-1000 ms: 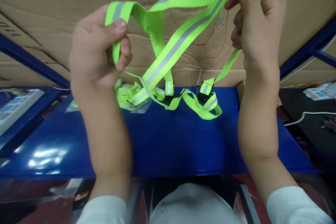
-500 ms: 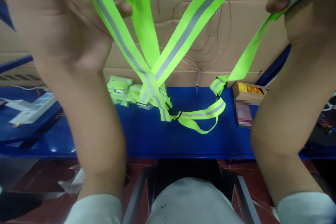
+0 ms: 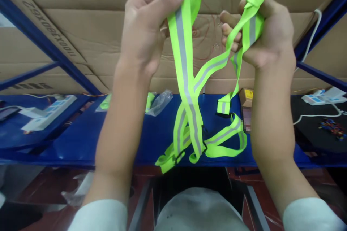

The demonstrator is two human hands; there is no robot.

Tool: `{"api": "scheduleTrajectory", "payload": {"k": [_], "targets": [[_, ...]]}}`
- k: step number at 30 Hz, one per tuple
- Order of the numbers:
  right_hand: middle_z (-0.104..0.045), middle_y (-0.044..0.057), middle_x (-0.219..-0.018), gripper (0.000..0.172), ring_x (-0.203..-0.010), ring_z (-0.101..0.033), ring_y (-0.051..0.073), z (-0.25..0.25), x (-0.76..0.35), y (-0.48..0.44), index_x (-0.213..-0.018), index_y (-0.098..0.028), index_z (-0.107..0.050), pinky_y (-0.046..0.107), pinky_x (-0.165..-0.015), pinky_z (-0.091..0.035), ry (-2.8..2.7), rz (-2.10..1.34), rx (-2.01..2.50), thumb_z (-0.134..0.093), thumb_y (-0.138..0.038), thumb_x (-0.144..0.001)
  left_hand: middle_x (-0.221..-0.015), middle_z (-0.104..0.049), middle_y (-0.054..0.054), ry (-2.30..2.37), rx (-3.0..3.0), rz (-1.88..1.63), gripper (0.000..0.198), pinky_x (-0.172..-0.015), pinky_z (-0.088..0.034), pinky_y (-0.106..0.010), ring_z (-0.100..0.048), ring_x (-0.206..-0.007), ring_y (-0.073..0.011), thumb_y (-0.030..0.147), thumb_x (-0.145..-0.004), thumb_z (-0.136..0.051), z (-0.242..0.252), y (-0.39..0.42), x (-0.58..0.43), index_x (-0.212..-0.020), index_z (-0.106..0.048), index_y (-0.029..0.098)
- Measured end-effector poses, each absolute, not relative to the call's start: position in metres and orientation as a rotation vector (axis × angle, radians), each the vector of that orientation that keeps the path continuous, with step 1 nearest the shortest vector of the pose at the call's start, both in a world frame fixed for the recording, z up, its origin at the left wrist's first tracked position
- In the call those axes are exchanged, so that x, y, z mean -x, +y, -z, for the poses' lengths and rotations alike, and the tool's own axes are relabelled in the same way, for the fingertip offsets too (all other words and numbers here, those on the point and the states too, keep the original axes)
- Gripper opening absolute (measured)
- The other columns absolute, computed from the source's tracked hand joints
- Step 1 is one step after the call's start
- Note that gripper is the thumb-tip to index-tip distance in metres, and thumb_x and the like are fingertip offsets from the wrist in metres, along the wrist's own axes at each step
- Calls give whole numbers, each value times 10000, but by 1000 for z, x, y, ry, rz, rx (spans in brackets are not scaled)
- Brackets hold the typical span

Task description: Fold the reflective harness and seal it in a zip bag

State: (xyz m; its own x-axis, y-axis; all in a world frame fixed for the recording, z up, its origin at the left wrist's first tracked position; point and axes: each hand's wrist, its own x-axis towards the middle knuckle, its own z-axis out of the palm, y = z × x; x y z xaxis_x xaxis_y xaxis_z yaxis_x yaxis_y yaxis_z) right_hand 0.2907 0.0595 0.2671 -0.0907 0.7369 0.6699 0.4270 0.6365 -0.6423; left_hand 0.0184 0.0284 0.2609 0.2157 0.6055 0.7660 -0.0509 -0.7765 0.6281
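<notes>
A neon-yellow reflective harness with grey stripes hangs from both hands above the blue table. At the upper middle, my left hand pinches one strap, thumb pressed on its front. My right hand is closed on another part of the straps, which loop and twist over its palm; some of its fingers are hidden behind the webbing. The straps cross below the left hand. Lower down, black buckles join the loose ends, which dangle near the table's front edge.
Clear plastic packaging lies at the back, partly behind my left arm. Power strips sit at the left, with another at the right. A small cardboard box stands near my right forearm. Blue metal bars frame cardboard behind.
Both hands have come inward and lower in view, closer together. The harness's lower end now hangs nearer the table's front edge, and the right-hand strap has gone slack.
</notes>
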Motion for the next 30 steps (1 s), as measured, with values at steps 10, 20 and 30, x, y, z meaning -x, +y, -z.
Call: {"api": "scheduleTrajectory", "payload": {"k": [10,20,30], "targets": [[-714,36,-914,243,-684,-562,178,-267,-274,58,-882,-295,-524,342,-593,-444,-1451,-699,827,-491,-526,-815,-1439,-667,82,789,-2010,-1301,645,-1141,-492,-482,-479,-1488,-333,771,-852,-571,-245,34,-12,-1408,-598,447],[-745,-31,-1056,356,-681,-568,128,-266,-296,39,-961,-329,-708,342,-659,-517,-1534,-860,676,-695,-585,-714,-1388,-684,125,633,-1945,-1322,663,-1155,-495,-459,-555,-1387,-286,572,-814,-712,-240,61,4,-1445,-551,446],[-741,-28,-893,69,-794,-659,114,-260,-283,32,-796,-266,-742,250,-711,-585,-1260,-812,710,-764,-237,-855,-1486,-599,145,422,-2096,-1430,558,-1063,-597,-398,-600,-1272,-220,444,-868,-808,-222,94,9,-1366,-559,476]]}}
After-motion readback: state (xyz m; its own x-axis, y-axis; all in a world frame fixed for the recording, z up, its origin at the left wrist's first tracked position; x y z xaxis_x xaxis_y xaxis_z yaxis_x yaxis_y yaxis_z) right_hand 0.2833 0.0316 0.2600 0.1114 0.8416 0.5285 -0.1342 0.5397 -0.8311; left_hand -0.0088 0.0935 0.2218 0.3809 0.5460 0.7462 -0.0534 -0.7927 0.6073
